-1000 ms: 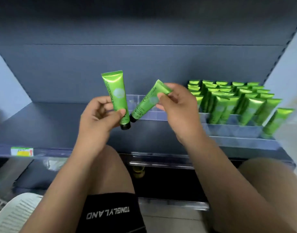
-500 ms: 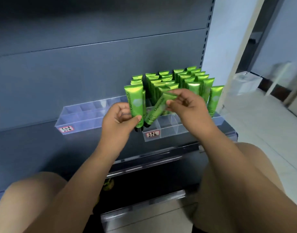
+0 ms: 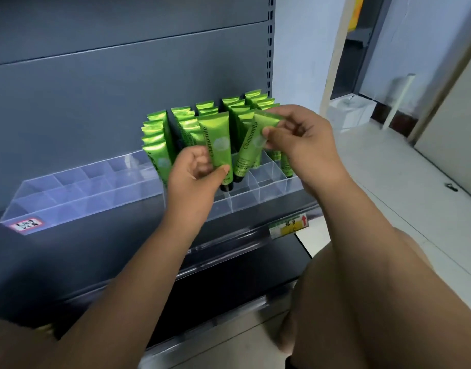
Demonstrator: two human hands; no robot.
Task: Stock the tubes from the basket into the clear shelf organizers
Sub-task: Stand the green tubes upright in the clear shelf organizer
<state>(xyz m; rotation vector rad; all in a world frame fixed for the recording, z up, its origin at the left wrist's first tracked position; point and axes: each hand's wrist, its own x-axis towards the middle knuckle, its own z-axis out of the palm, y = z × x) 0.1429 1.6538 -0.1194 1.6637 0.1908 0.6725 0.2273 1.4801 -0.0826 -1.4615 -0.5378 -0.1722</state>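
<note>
Your left hand [image 3: 191, 178] grips one tube [image 3: 217, 145] low on its body, thumb across the front and fingers curled behind. It stands upright, black cap down and crimped end up, with "Chamomile" running along it. Your right hand [image 3: 305, 145] pinches a second tube [image 3: 251, 143] near its crimped top between thumb and fingertips. That one tilts, with its top leaning right toward your hand and its cap down and to the left. The two caps sit just beside each other, above the front compartments of the right organizer [image 3: 271, 194].

On the left of the shelf [image 3: 95, 251] lies the left organizer [image 3: 82, 199], a long clear tray split into compartments, with a red-and-white sticker [image 3: 26, 225] on its front corner. Next to it, the right organizer touches its end. The rear compartments there hold the stocked tubes [image 3: 159, 153], green, standing in rows with crimped ends up. Some are hidden behind your hands. A price tag [image 3: 289, 225] with a red arrow is clipped to the shelf edge below your right forearm. Farther right, past the shelf upright, is pale floor [image 3: 388, 198] with a white box [image 3: 348, 110] against the wall.
</note>
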